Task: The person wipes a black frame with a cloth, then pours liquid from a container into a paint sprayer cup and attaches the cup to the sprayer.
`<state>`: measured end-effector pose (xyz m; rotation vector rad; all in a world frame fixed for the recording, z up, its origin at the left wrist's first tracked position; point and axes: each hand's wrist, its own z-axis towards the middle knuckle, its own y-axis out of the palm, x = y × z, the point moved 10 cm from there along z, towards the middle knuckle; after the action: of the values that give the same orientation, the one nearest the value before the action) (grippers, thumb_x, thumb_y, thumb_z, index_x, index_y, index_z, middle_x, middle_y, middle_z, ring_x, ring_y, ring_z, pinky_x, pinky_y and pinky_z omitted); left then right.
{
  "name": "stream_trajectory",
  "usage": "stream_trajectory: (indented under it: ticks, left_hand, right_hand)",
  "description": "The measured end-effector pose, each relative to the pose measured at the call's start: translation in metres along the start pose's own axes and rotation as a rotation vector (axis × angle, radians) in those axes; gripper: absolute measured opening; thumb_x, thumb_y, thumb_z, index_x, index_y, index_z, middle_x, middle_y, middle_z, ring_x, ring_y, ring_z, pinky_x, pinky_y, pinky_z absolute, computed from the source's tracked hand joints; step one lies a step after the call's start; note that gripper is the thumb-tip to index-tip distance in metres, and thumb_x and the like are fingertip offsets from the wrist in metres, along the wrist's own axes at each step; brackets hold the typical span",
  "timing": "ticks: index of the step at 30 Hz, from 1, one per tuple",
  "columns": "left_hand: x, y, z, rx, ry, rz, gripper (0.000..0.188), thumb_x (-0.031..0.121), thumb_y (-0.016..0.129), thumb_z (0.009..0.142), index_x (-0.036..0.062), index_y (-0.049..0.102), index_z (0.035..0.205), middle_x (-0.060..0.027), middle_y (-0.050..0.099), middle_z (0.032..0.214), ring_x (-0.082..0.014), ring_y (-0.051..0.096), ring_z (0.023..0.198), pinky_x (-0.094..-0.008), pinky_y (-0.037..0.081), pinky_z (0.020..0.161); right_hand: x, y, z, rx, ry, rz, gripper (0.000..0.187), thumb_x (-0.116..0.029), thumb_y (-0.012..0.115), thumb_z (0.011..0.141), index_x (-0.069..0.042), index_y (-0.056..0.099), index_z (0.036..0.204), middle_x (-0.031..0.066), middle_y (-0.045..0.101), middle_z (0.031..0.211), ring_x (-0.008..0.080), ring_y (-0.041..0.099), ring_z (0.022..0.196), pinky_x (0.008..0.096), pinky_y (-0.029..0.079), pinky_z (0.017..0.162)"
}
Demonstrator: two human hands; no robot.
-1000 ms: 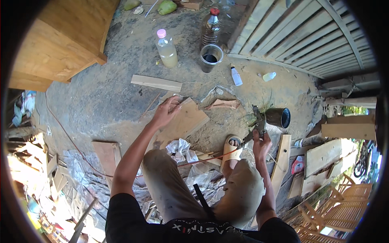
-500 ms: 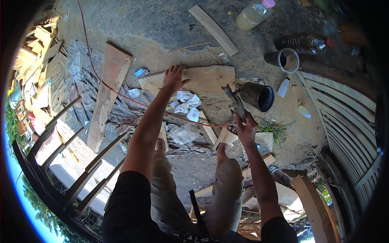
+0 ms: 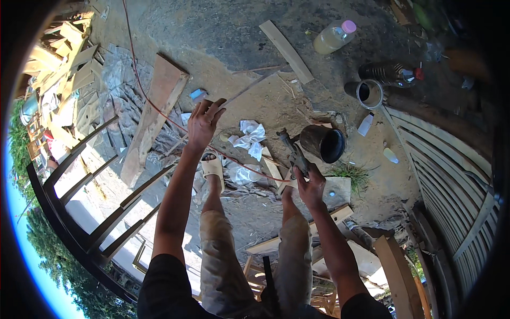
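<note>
My left hand (image 3: 202, 125) grips a wooden board (image 3: 249, 86), which is turned nearly edge-on and shows as a thin slanting strip on both sides of the hand. On the right, my right hand (image 3: 311, 186) is wrapped round the handle of a metal spray gun (image 3: 294, 151). A thin red hose (image 3: 154, 103) runs from the far left across the ground toward the gun. Close beyond the gun lies a dark, open-mouthed pot (image 3: 322, 143) on its side. Crumpled white paper (image 3: 248, 139) is on the ground between my hands.
A long plank (image 3: 154, 117) lies to the left on crumpled sheeting, near dark slats (image 3: 101, 228). Farther off are a narrow board (image 3: 287, 51), a pink-capped bottle (image 3: 334, 37), a dark bottle (image 3: 390, 73) and a clear-rimmed container (image 3: 370, 94). A slatted frame (image 3: 441, 186) stands at right.
The board, lying broad face up before, has been lifted and tipped edge-on by my left hand, which has closed on it. My right hand still holds the spray gun. The view has shifted slightly.
</note>
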<state>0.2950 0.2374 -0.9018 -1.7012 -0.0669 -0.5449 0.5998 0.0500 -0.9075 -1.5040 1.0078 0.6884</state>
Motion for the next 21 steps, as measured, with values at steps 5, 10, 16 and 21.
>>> stream_trajectory:
  ticks: [5,10,16,21]
  left_hand:
    - [-0.035,-0.04,0.087,0.302,-0.049,0.069,0.05,0.008,0.065,0.094,0.0215,0.061,0.142,-0.0072,0.067,0.122,-0.0302,0.062,0.109,-0.0445,0.05,0.096]
    - [-0.073,0.013,0.178,0.281,-0.01,0.32,0.071,-0.001,0.053,0.095,0.0334,0.044,0.157,-0.01,0.056,0.147,-0.0357,0.05,0.137,-0.0527,0.037,0.117]
    - [-0.109,0.109,0.227,0.021,-0.013,0.192,0.081,0.014,0.065,0.095,0.0464,0.029,0.161,-0.0105,0.035,0.164,-0.0371,0.034,0.151,-0.0638,0.025,0.122]
    - [-0.13,0.13,0.246,-0.09,0.014,0.246,0.08,0.026,0.07,0.095,0.0458,0.029,0.161,-0.0078,0.026,0.17,-0.0355,0.028,0.155,-0.0642,0.025,0.123]
  right_hand:
    - [-0.024,0.015,0.043,0.005,-0.033,-0.029,0.028,-0.007,0.076,0.089,-0.002,0.068,0.115,0.0154,0.069,0.092,0.034,0.069,0.08,0.042,0.055,0.068]
    - [-0.051,0.049,0.118,-0.016,-0.132,-0.064,0.032,-0.005,0.076,0.087,-0.004,0.068,0.117,0.0154,0.07,0.093,0.0335,0.071,0.08,0.0416,0.057,0.07]
    - [-0.024,0.098,0.206,-0.028,-0.077,-0.074,0.03,-0.01,0.074,0.089,-0.007,0.068,0.119,0.0155,0.073,0.096,0.0337,0.072,0.085,0.0421,0.057,0.074]
    - [0.008,0.129,0.264,-0.056,0.029,-0.083,0.025,-0.017,0.073,0.092,-0.008,0.07,0.115,0.0164,0.074,0.097,0.0361,0.073,0.088,0.0431,0.057,0.074]
